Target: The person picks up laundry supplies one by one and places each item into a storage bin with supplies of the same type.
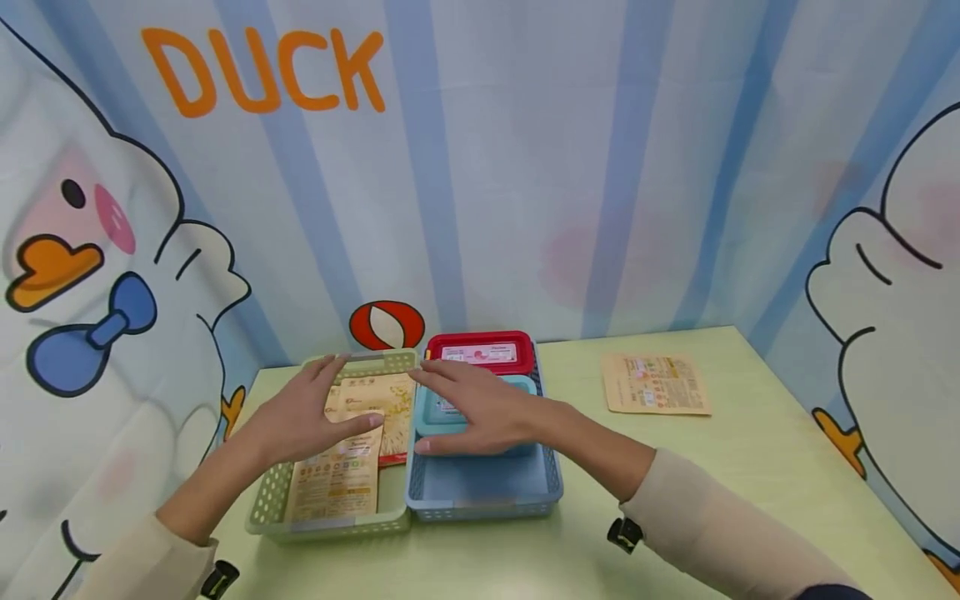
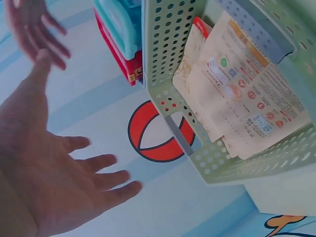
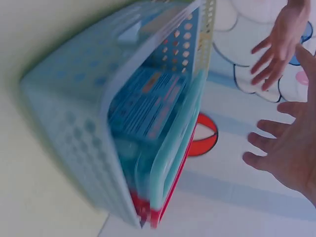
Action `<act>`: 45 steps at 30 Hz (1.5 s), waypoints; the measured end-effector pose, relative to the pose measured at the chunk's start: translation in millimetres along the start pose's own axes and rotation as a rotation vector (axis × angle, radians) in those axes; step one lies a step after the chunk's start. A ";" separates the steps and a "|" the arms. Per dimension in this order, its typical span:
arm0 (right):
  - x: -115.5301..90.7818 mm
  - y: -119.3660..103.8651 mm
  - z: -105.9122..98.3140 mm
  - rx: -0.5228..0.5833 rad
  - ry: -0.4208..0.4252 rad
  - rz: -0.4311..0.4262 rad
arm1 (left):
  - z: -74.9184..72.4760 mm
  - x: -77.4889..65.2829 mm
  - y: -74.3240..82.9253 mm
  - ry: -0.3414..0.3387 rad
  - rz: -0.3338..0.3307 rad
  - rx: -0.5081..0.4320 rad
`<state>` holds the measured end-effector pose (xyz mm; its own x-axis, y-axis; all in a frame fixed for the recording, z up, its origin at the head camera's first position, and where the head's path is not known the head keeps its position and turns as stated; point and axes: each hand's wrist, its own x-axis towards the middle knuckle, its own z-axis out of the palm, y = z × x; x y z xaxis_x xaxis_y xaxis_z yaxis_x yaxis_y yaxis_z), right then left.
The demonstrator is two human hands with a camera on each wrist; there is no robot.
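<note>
Both hands hover over two baskets, fingers spread and holding nothing. My left hand (image 1: 300, 417) is above the green basket (image 1: 258, 508), where tan printed packets (image 1: 333, 483) lie flat and overlap. My right hand (image 1: 480, 412) is over the blue basket (image 1: 487, 500) and partly hides what stands in it. That basket holds a teal-lidded pack (image 3: 173, 143) with a blue printed side and, behind it, a red-topped pack (image 1: 487, 342) with a pink label. In the left wrist view, the left hand (image 2: 69, 177) shows straight fingers, apart from the packets.
One more tan packet (image 1: 656, 385) lies flat on the pale green table (image 1: 750, 500), to the right of the baskets. A striped cloth backdrop (image 1: 525, 167) with duck drawings hangs behind the table and along its sides. The two baskets stand side by side.
</note>
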<state>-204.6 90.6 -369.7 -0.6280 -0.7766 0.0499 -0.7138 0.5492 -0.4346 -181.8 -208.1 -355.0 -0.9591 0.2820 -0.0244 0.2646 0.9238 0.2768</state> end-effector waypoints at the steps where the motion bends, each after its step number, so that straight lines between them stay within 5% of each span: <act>1: -1.7 3.1 -1.4 -0.035 0.021 0.004 | 1.8 0.3 1.2 0.028 0.015 0.028; 8: -12.1 21.6 -10.8 -0.191 0.147 -0.008 | 11.5 9.0 4.8 0.153 0.102 0.142; 25: -35.2 52.1 -36.5 -0.335 0.203 0.033 | 23.2 36.7 23.6 0.163 0.129 0.130; 35: -50.2 66.2 -63.3 -0.328 0.224 0.078 | 26.7 66.3 52.3 0.170 0.153 0.065; 45: -74.9 90.8 -77.1 -0.358 0.259 0.143 | 46.5 100.4 103.5 0.153 0.241 0.000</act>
<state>-246.3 222.5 -343.6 -0.7525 -0.6076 0.2542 -0.6477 0.7527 -0.1182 -246.0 -72.1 -373.4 -0.8723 0.4514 0.1879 0.4872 0.8347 0.2566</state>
